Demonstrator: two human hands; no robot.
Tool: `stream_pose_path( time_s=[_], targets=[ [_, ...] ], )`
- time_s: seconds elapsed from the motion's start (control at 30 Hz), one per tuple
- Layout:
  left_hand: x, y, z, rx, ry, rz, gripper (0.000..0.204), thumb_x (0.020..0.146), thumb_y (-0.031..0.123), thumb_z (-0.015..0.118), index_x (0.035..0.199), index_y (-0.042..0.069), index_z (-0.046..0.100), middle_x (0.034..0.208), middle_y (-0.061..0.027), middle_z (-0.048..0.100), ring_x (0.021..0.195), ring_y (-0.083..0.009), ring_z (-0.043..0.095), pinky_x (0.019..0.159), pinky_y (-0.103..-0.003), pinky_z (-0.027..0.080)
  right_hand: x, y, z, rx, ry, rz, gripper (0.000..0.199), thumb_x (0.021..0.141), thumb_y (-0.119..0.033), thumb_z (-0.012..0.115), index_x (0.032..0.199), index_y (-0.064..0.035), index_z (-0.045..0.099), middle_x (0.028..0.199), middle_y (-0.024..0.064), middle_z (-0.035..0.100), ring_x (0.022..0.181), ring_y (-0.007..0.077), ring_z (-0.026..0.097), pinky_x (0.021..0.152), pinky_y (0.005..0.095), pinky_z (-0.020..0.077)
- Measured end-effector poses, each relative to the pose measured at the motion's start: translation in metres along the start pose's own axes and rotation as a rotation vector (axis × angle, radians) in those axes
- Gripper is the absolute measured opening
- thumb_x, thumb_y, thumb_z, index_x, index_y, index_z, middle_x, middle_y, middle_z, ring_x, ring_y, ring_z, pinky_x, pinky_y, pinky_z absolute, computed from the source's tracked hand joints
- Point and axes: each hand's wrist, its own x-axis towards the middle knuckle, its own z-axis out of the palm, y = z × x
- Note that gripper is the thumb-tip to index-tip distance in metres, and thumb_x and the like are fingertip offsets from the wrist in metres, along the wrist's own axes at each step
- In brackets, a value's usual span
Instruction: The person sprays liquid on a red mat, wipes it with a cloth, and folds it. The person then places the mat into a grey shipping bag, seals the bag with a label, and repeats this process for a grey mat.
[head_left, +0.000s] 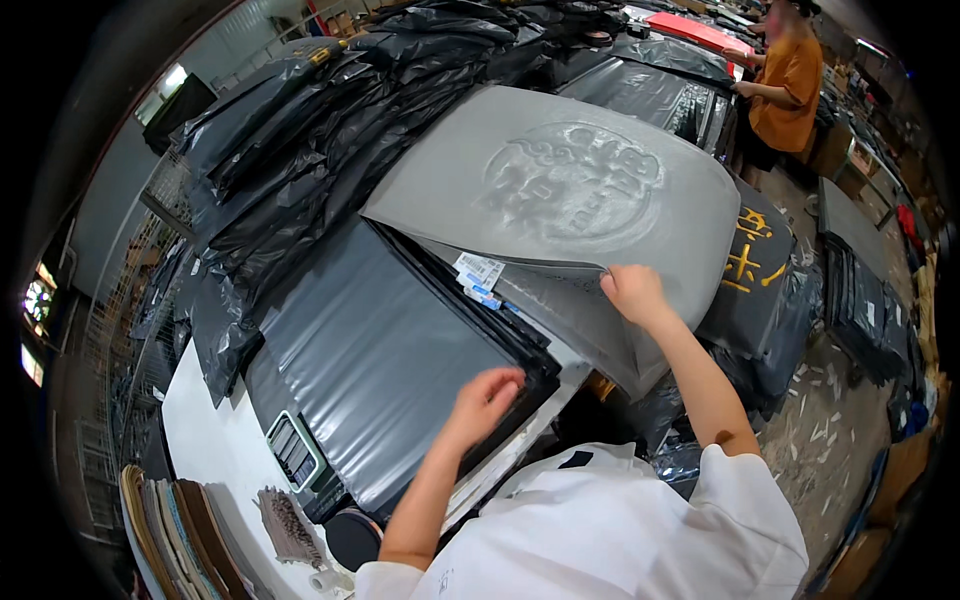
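A large grey floor mat (430, 150) with an embossed round pattern lies tilted across the far middle. My right hand (638, 292) is closed on its near edge, which is lifted and curls over. Below it on the near left rests a stack of flat, dark plastic bags (400, 350). My left hand (485, 405) is over the right corner of this stack, fingers curled together; what they hold, if anything, is hidden. Several white labels (479, 270) show between the mat and the stack.
Black-bagged goods (330, 130) are heaped at the back left. A white table (205, 430) holds a handled green-framed tool (295, 450) and a grey fringed piece (288, 525). A dark mat with yellow characters (750, 265) lies at right. A person in orange (787, 90) stands at the far right.
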Motion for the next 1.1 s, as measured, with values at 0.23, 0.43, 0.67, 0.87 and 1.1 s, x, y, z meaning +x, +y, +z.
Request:
stream_pose_path(
  time_s=[0.23, 0.43, 0.67, 0.87, 1.1],
  targets=[
    [0.181, -0.058, -0.071, 0.873, 0.568, -0.064, 0.050, 0.085, 0.026, 0.059, 0.122, -0.005, 0.046, 0.122, -0.0234, 0.053, 0.114, -0.0396, 0.048, 0.094, -0.045, 0.041, 0.050, 0.049, 0.001, 0.711, -0.472, 0.407, 0.033, 0.083, -0.028, 0.059, 0.081, 0.0045, 0.065, 0.061, 0.0074, 0.058, 0.059, 0.0160, 0.055, 0.058, 0.0348, 0.0424],
    [0.211, -0.073, -0.093, 0.458, 0.445, -0.474, 0.050, 0.078, 0.030, 0.070, 0.108, -0.005, 0.052, 0.094, -0.0204, 0.065, 0.085, -0.0327, 0.064, 0.072, -0.038, 0.050, 0.045, 0.046, -0.003, 0.846, -0.463, 0.380, 0.033, 0.083, -0.028, 0.059, 0.079, 0.0052, 0.064, 0.062, 0.0033, 0.056, 0.061, 0.0124, 0.051, 0.060, 0.0309, 0.0417],
    [0.097, 0.013, -0.071, 0.536, 0.463, -0.257, 0.026, 0.076, 0.007, 0.065, 0.101, 0.004, 0.060, 0.082, -0.0125, 0.065, 0.071, -0.0215, 0.063, 0.062, -0.034, 0.049, 0.017, 0.001, -0.020, 0.512, -0.489, 0.048, 0.040, 0.079, -0.037, 0.064, 0.092, 0.0014, 0.063, 0.080, 0.0120, 0.064, 0.076, 0.0280, 0.061, 0.072, 0.0355, 0.0456],
    [0.028, 0.108, -0.053, 0.289, 0.226, -0.052, 0.021, 0.081, 0.007, 0.065, 0.101, 0.005, 0.060, 0.083, -0.0044, 0.062, 0.080, -0.0109, 0.057, 0.069, -0.025, 0.046, -0.010, -0.097, -0.005, 0.855, -0.718, -0.272, 0.030, 0.084, -0.020, 0.065, 0.107, -0.0030, 0.061, 0.081, 0.0082, 0.065, 0.070, 0.0149, 0.061, 0.064, 0.0308, 0.0499],
    [-0.069, 0.134, -0.110, 0.128, 0.623, -0.193, 0.012, 0.090, 0.015, 0.060, 0.096, 0.004, 0.058, 0.069, 0.0032, 0.054, 0.058, -0.0016, 0.045, 0.050, -0.018, 0.035, -0.043, -0.220, -0.026, 1.428, -0.981, 0.007, 0.022, 0.093, -0.013, 0.051, 0.111, -0.0021, 0.055, 0.077, 0.0013, 0.059, 0.053, 0.0045, 0.048, 0.046, 0.0191, 0.0377]
  ],
)
